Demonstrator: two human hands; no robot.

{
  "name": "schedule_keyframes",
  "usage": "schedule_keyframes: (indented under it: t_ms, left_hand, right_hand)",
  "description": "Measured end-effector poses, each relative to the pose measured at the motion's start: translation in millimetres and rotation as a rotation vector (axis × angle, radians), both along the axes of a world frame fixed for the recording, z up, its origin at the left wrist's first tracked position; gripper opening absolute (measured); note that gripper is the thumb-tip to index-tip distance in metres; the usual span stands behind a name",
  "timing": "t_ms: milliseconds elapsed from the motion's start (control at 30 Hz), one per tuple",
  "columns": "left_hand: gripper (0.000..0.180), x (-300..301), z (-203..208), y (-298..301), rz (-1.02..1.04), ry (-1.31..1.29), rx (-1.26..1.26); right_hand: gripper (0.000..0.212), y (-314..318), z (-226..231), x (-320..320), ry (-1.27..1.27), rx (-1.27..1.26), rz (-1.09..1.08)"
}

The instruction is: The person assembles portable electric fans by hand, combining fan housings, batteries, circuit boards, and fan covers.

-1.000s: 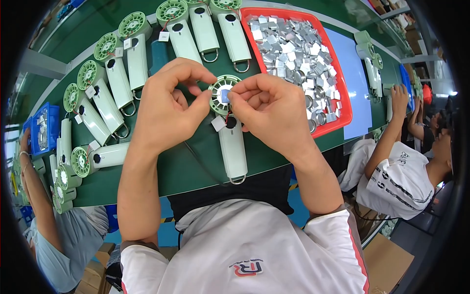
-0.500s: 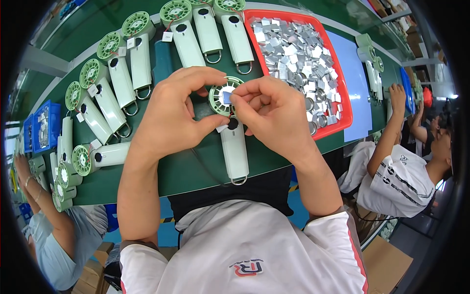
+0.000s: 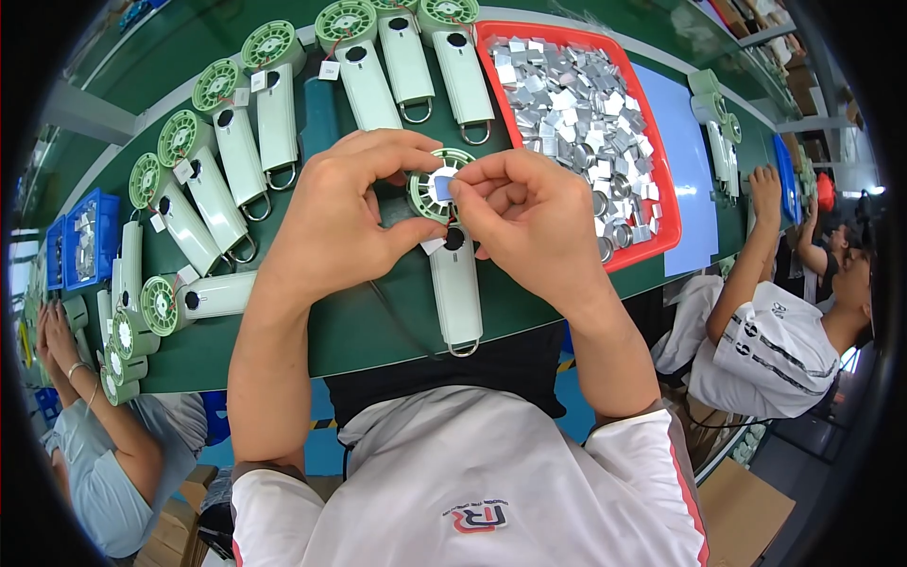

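A pale green handheld fan [image 3: 456, 298] lies in front of me, its loop end toward my body and its round slotted head at the far end. My left hand [image 3: 331, 222] curves around the left of the head, fingertips at the far rim and thumb at the near side by the dark round button. Between thumb and forefinger, my right hand [image 3: 537, 222] pinches a small bluish square piece [image 3: 443, 188] over the white middle of the head. The other right fingers are curled, partly hiding the head's right side. A white tag [image 3: 433, 246] shows beside my left thumb.
A red tray [image 3: 673, 203] of small silver squares and round metal parts stands at right, beside a light blue sheet [image 3: 694, 222]. More handheld fans [image 3: 227, 161] line the left and far side. Blue bins [image 3: 94, 236] stand far left. Co-workers [image 3: 770, 345] sit on both sides.
My hands and the fan stay almost in place; the square piece remains pinched over the head. At left, the co-worker's hands have come together.
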State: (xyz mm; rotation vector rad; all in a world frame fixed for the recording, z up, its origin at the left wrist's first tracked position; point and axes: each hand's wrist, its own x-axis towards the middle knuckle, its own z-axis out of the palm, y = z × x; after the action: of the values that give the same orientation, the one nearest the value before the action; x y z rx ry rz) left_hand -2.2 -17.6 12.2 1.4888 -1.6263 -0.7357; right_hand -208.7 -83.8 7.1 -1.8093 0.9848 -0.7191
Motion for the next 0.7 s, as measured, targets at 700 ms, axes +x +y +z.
schedule_keyframes:
  t_ms: [700]
  left_hand:
    - [0.045,3.5,-4.9,-0.6,-0.02,-0.026,-0.087]
  right_hand:
    - [0.015,-0.7,2.7,1.3,0.066,-0.068,-0.008]
